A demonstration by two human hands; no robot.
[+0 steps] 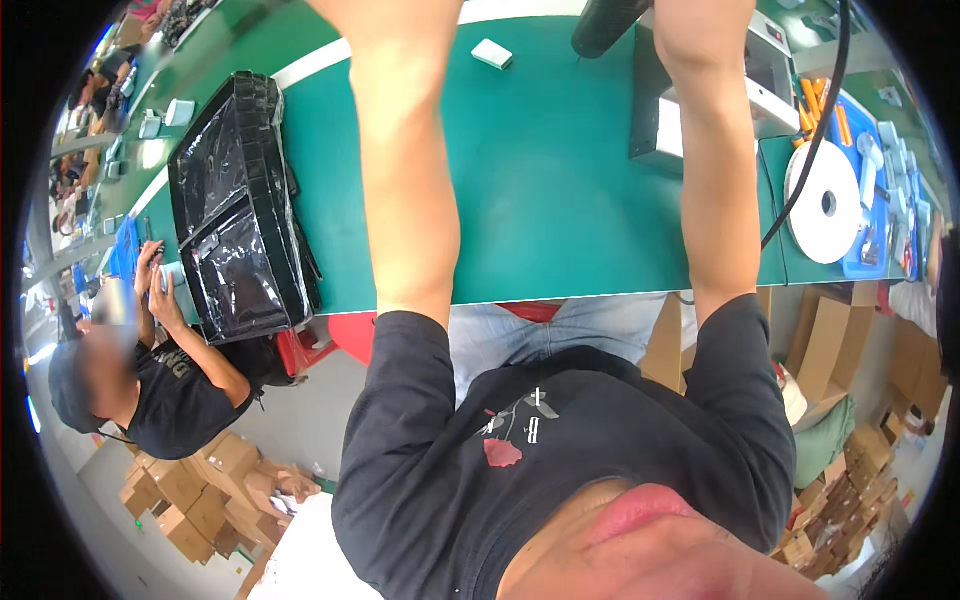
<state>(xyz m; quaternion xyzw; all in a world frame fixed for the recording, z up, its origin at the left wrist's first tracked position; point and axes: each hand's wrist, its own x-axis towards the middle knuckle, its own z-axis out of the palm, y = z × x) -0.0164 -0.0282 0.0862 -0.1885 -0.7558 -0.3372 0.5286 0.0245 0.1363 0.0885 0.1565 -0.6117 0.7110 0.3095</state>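
Note:
Both my arms stretch across the green table (570,190) and leave the picture at its upper edge. My left arm (410,190) and my right arm (715,180) show only in part; the hands themselves are cut off, so what they hold or touch is hidden. Between the arms, a small white box-shaped piece (491,54) lies on the table. Closer to my right arm, a black cylindrical object (605,25) juts in from the top. Partly behind that arm stands a boxy grey-and-white machine (655,125).
A black glossy bag-like organizer (235,210) sits at left. On the right are a white reel (810,220), a black cable (830,110), orange-handled tools (807,97) and a blue tray (868,262) with parts. A co-worker (190,390) sits at left; cardboard boxes (190,490) lie behind.

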